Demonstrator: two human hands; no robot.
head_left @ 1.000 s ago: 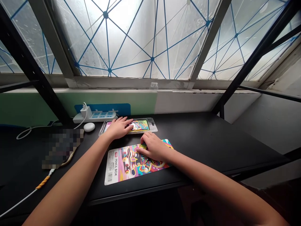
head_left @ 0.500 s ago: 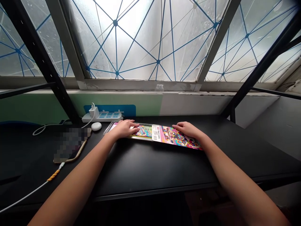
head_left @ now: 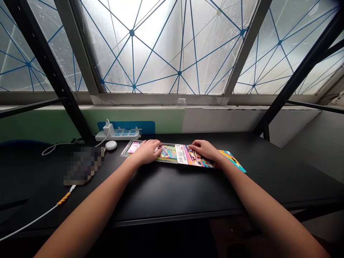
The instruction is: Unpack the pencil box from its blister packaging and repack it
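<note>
A colourful flat pencil box (head_left: 169, 152) in clear plastic lies across the desk at its left part. Around its right part is a bright printed cardboard sleeve (head_left: 194, 157) with a white label reading "PENCIL BOX". My left hand (head_left: 148, 150) is closed over the left half of the box, its fingers curled at the top and near the middle. My right hand (head_left: 204, 148) grips the sleeve from above, fingers bent at its far edge. The yellow and blue right end of the sleeve sticks out beyond my right wrist.
On the black desk (head_left: 177, 193), a blurred phone-like device (head_left: 84, 166) with a white charging cable (head_left: 34, 224) lies to the left. A white round case (head_left: 111, 145) and a power strip (head_left: 125, 134) are behind it. Black metal posts (head_left: 51, 79) rise at both sides before the window.
My right hand has slid left along the sleeve, uncovering its yellow and blue right end. My left hand has shifted slightly right, and more of the box's left end shows.
</note>
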